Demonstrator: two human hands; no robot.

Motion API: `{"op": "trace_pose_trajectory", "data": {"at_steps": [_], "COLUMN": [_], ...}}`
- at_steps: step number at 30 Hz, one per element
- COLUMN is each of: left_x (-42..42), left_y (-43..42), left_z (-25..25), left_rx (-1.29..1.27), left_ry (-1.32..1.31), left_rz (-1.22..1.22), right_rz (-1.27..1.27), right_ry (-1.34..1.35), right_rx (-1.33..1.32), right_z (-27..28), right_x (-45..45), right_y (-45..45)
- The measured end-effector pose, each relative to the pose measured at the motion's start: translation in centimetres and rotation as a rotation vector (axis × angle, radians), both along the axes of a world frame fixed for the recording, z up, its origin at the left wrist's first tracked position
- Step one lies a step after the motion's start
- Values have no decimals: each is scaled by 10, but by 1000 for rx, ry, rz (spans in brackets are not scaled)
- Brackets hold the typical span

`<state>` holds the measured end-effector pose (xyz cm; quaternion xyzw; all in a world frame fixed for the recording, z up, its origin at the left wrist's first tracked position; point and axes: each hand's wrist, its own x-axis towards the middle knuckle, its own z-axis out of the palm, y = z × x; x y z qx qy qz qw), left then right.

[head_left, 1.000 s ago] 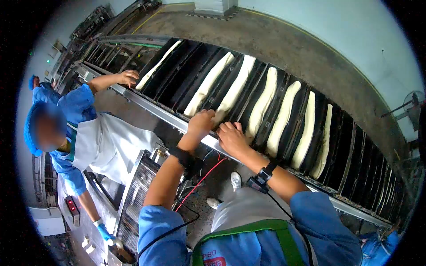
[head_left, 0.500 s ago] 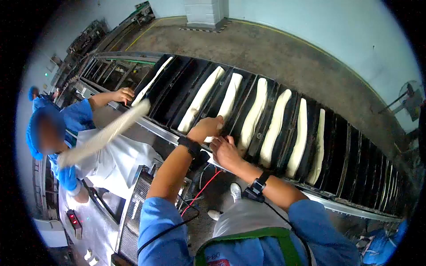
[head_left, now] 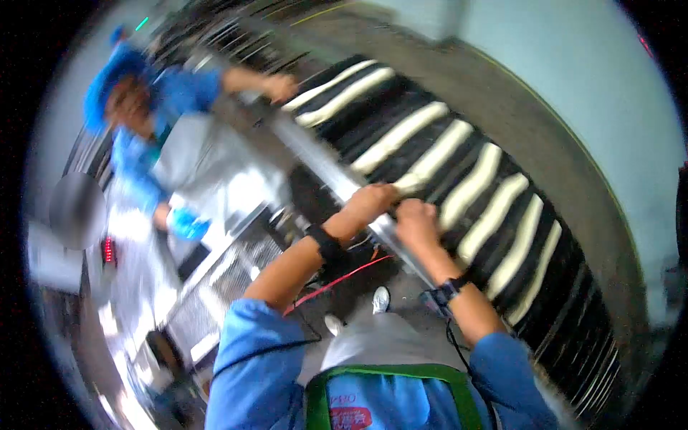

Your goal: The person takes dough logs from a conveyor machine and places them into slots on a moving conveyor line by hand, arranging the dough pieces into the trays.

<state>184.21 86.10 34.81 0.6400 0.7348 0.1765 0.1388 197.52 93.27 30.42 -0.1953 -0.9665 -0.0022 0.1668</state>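
Note:
Long pale dough strips lie in the black grooved trays. My left hand point(head_left: 371, 203) is closed at the near end of one dough strip point(head_left: 438, 159), fingers pressed on it. Close beside it, on the right, my right hand point(head_left: 418, 222) has its fingers curled down at the tray edge by the same end. What its fingertips hold, if anything, is hidden and smeared by motion. Another dough strip point(head_left: 471, 188) lies just right of my right hand. Both my wrists wear black bands.
A co-worker point(head_left: 175, 100) stands at the left, one bare hand point(head_left: 279, 88) by the far dough strips and a blue-gloved hand point(head_left: 188, 223) lower down. A metal rail point(head_left: 315, 158) runs along the black trays point(head_left: 573, 315). A mesh-topped metal frame point(head_left: 208, 287) stands at lower left.
The view has turned and blurred. The dough strip raised by the co-worker now lies in a tray groove near the far end. My hands stay at the near end of their strip.

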Motion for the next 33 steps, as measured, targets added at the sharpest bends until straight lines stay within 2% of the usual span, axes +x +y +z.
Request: {"op": "trace_pose_trajectory", "data": {"at_steps": [1, 2, 3, 5, 6, 8, 9, 10, 11, 12, 13, 14, 15, 16, 17, 20, 23, 26, 28, 33], "left_x": [-9, -9, -10, -23, -23, -27, -31, -42, -45, -46, -55, -53, -60, -52, -56, -50, -47, -49, -46, -29], "left_y": [-25, -54, -85, -153, -185, -257, -296, -333, -374, -417, -459, -488, -527, -546, -582, -625, -648, -662, -659, -641], "left_z": [-24, -25, -32, -52, -64, -91, -101, -124, -139, -134, -155, -149, -168, -150, -175, -187, -197, -200, -192, -168], "left_rx": [223, 291, 396, 391, 433, 428, 466, 636, 657, 647, 626, 552, 586, 630, 610, 704, 657, 582, 590, 409], "left_ry": [-137, -106, -113, -155, -134, -163, -171, -220, -69, -155, 2, 82, 37, -104, -53, -219, -269, -345, -293, -176], "left_rz": [66, 171, 215, 465, 566, 873, 1020, 1231, 1403, 1635, 1777, 1865, 2006, 2106, 2077, 2106, 2166, 2185, 2151, 2129], "right_rz": [34, 85, 13, 9, 35, 108, 87, 61, 52, 51, 56, 16, 50, 82, 126, 134, 106, 69, 40, 35], "right_ry": [-3, 105, 49, -60, -92, -9, -50, -94, -109, -153, -152, -192, -141, -86, -52, -37, 11, -32, -58, -18], "right_rx": [-87, 23, 31, -88, -59, -20, -22, -23, -45, -68, -33, -41, 11, 58, 58, 0, 58, 17, 69, 81], "right_z": [4, 0, -7, 10, -3, 4, 1, -2, -5, 0, -8, -7, -5, -4, -8, -16, -29, -26, -31, -28], "right_x": [-5, -4, 1, 2, 14, 31, 35, 34, 35, 23, 22, 19, 19, 19, 19, 13, 14, 13, 13, 14], "right_y": [2, 0, 0, -12, -3, -9, -9, -4, -1, 0, 7, 14, 12, 9, 13, 23, 30, 29, 35, 31]}}
